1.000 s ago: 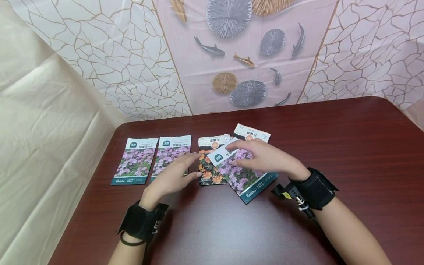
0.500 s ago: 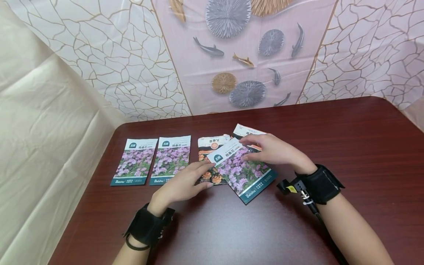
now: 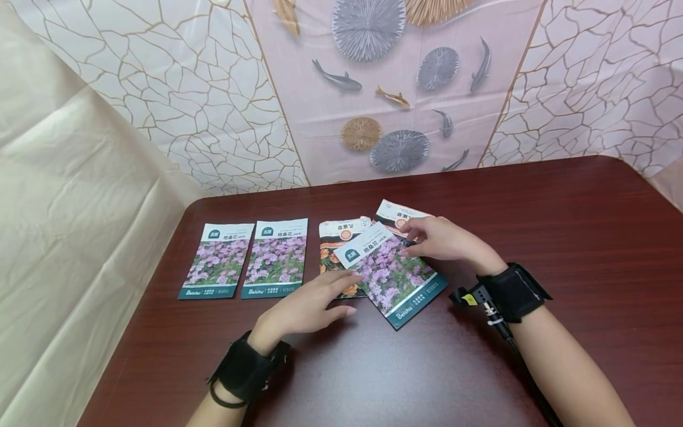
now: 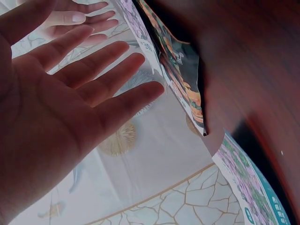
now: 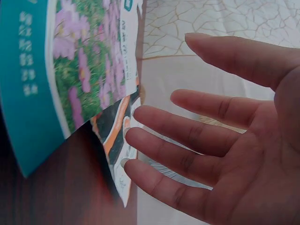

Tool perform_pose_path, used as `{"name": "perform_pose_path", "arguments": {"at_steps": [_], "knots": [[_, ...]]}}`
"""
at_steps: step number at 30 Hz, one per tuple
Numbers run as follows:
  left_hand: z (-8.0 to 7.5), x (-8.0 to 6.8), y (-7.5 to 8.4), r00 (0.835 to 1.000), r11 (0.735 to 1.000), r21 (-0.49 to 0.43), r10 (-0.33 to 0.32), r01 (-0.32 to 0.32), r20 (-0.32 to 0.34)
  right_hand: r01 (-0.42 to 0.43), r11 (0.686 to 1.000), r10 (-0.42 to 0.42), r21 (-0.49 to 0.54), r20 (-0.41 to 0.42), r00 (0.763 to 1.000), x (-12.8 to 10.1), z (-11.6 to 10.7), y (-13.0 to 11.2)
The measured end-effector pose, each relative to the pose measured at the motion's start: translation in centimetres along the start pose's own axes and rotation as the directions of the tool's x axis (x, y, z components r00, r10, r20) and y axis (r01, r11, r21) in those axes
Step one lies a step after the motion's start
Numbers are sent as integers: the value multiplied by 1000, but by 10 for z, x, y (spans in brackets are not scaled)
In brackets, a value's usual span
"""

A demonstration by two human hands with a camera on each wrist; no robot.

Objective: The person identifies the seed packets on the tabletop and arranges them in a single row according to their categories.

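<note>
Packet with purple flowers and a teal band lies tilted near the middle of the table, overlapping two orange-flower packets: one under its left corner, another under its far edge. Right hand rests flat with straight, relaxed fingers on the far right part of the tilted packet and on the orange packet behind it, grasping nothing. Left hand lies flat with fingers straight, fingertips touching the near end of the left orange packet just beside the tilted packet, also holding nothing. Two more purple-flower packets lie side by side toward the table's left edge, apart from both hands.
</note>
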State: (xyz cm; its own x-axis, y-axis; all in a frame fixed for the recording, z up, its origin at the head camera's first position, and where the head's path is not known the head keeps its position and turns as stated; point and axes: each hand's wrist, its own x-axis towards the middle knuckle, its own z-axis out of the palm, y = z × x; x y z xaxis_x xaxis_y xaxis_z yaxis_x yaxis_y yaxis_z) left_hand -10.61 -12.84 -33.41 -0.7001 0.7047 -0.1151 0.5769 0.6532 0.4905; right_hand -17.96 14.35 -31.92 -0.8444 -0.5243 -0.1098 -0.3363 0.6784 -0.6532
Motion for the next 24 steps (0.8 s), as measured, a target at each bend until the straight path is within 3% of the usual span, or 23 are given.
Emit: {"name": "perform_pose_path", "arguments": {"at_steps": [4, 16, 21, 24], "knots": [[0, 0, 1, 1000, 1000, 1, -7, 7, 5, 14, 1000, -14, -15, -6, 1000, 2, 3, 1], [-2, -1, -3, 990, 990, 6, -140, 140, -2, 119, 988, -118, -103, 20, 993, 5, 22, -5], [-4, -2, -4, 981, 981, 21, -195, 195, 1, 285, 945, -268, -158, 123, 956, 7, 36, -14], [-4, -2, -4, 977, 977, 23, -212, 211, 9, 342, 925, -308, -167, 202, 930, 5, 45, -22]]}}
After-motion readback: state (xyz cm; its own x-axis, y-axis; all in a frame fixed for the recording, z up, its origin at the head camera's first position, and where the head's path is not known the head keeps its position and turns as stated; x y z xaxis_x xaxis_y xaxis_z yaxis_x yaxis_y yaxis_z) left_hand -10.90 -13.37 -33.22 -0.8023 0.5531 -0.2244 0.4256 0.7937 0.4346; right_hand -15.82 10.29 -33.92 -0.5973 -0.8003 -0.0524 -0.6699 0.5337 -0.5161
